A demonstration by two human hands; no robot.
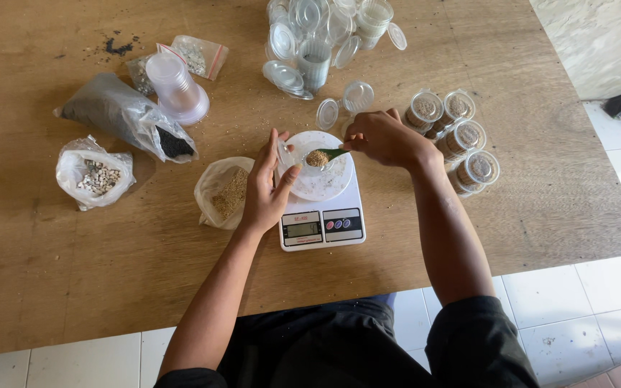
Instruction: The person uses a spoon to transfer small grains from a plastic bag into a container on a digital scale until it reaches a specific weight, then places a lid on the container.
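A white kitchen scale (323,226) with a round white platform sits on the wooden table (52,244). My left hand (267,187) holds a small clear plastic cup (305,164) upright on the platform. My right hand (382,138) grips a green spoon (332,154) heaped with tan granules (317,158), its bowl over the cup's mouth.
An open bag of tan granules (224,192) lies left of the scale. Further left are a bag of pale pebbles (95,174), a bag of dark soil (127,115) and a stack of cups (176,88). Several filled lidded cups (461,136) stand right; empty cups and lids (325,39) pile behind.
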